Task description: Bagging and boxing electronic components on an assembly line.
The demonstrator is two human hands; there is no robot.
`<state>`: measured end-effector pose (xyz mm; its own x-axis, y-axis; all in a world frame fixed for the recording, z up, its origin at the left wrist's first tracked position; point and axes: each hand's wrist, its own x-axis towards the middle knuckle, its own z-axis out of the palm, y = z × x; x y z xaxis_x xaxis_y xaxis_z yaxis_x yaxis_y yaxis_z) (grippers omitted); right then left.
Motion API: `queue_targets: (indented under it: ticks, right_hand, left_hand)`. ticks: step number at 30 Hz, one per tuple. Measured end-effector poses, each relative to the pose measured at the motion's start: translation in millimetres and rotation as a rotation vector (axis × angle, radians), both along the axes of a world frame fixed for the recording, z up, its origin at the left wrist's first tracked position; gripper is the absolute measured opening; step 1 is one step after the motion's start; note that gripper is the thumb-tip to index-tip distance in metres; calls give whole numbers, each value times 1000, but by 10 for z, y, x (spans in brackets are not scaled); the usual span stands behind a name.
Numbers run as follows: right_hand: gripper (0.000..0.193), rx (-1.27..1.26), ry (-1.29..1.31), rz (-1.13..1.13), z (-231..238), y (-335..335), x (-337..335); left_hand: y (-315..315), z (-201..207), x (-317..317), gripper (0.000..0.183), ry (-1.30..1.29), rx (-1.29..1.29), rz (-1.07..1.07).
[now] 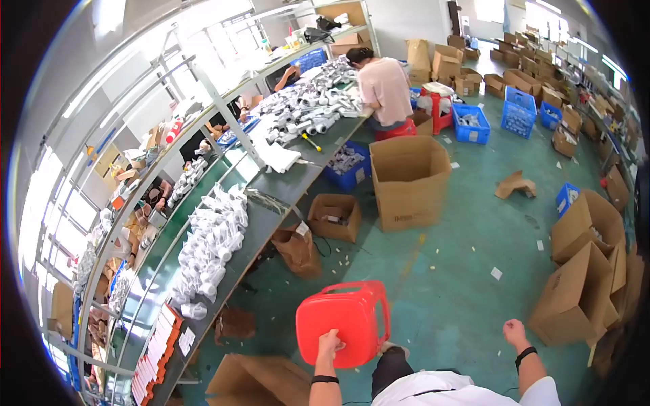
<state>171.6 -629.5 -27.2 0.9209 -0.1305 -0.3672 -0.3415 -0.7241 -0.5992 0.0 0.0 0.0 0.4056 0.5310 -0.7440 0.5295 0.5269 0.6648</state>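
Note:
A red plastic stool (338,325) hangs tilted in front of me, its square seat turned up toward the camera and its legs pointing away. My left hand (329,346) grips it at the middle of the seat, the fingertips hidden. Out to the right, my right hand (514,333) hangs in the air above the floor with its fingers curled in and nothing visible in it. A black band circles each wrist.
To the left runs a long workbench (271,203) bearing a heap of bagged white parts (213,237). An open carton (409,183) stands ahead, another carton (254,382) at lower left, and more cartons (572,291) at right. A seated person (386,88) works farther off near blue crates (470,125).

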Motion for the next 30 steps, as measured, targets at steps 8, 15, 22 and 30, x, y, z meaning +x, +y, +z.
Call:
queue_targets:
  ticks: [8, 15, 22, 30]
  right_hand:
    - [28, -296, 276, 518, 130, 1668, 1079]
    - [19, -408, 229, 641, -213, 2228, 2348]
    - [22, -348, 260, 721, -1450, 2895, 4413]
    - [15, -102, 57, 835, -747, 5653, 5658]
  left_hand:
    - [986, -495, 1480, 29, -116, -140, 188]
    - [1610, -986, 2419, 27, -64, -194, 324]
    - [1921, -1872, 3053, 18, 119, -202, 475]
    - [1839, -2730, 3475, 17, 222, -257, 225]
